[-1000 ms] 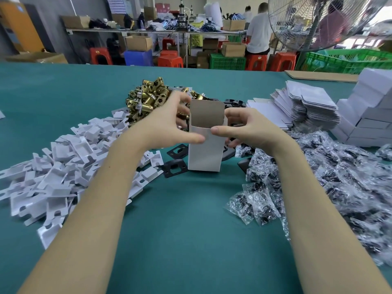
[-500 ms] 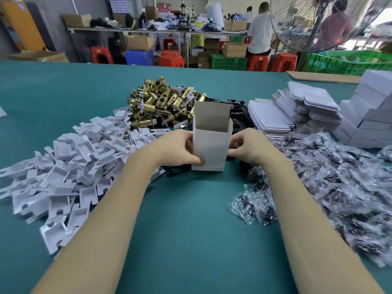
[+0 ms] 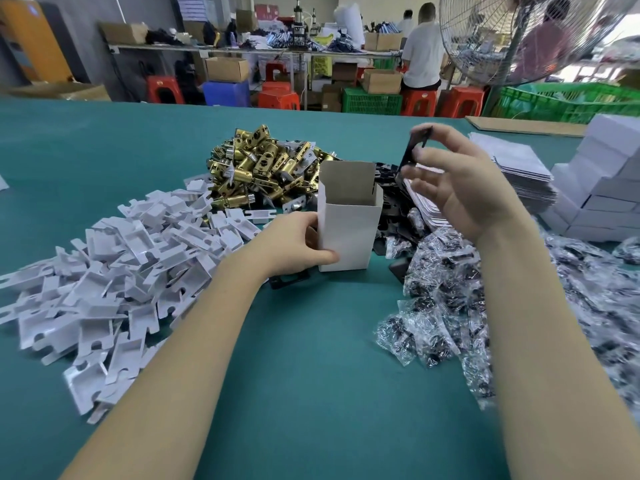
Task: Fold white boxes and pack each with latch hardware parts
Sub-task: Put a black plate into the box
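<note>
- White carton (image 3: 348, 233) now stands open-topped on the teal table (image 3: 311, 375); our left hand (image 3: 294, 244) alone grips its side, fingers curled round it.
- Our right hand (image 3: 457, 188) has let go and lifted a black latch plate (image 3: 414, 148), pinched in its fingertips, above the carton's right.
- We judge folding finished, packing starting.

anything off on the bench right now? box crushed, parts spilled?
Nothing stands out. The white box stands upright and uncrushed, top flap open, steadied by the left hand. The right hand pinches a black plate above it. Parts lie in loose sorted heaps.
</note>
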The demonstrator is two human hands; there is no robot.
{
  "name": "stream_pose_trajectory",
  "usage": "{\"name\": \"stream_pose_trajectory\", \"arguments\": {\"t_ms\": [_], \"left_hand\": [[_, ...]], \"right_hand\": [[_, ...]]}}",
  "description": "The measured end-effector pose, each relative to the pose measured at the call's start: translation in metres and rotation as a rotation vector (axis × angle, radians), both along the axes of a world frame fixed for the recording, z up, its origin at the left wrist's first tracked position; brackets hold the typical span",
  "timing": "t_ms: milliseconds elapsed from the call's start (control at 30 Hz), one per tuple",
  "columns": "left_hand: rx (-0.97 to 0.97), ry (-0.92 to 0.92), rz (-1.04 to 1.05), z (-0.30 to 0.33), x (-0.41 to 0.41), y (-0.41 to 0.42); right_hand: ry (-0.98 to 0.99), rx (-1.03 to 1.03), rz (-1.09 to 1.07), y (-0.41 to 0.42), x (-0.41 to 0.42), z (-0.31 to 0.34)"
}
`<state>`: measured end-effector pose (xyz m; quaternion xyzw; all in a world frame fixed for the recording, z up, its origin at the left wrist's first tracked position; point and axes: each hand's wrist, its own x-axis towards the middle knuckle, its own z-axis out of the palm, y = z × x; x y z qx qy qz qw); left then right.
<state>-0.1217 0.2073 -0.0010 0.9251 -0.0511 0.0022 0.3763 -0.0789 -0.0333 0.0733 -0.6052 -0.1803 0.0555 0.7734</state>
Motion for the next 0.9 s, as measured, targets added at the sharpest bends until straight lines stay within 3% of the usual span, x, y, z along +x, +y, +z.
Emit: {"name": "stream_pose_trajectory", "arguments": {"t_ms": [200, 267, 400, 500, 767, 900], "left_hand": [[0.009, 0.001, -0.006, -0.002, 0.002, 0.001], [0.014, 0.004, -0.01, -0.002, 0.002, 0.002], [0.004, 0.008, -0.014, -0.001, 0.001, 0.003], [0.001, 0.011, -0.02, -0.001, 0.001, 0.002], [-0.023, 0.018, -0.019, -0.004, 0.002, 0.003], [-0.025, 0.015, -0.013, -0.004, 0.002, 0.004]], "right_hand": [[0.029, 0.027, 0.197, 0.011, -0.016, 0.022], [-0.033, -0.125, 0.164, 0.017, -0.016, 0.024], [-0.355, -0.649, -0.027, 0.033, -0.015, 0.017], [-0.474, -0.812, -0.122, 0.043, -0.015, 0.012], [-0.664, -0.737, -0.206, 0.051, -0.02, 0.011], [-0.718, -0.822, -0.211, 0.05, -0.019, 0.014]]}}
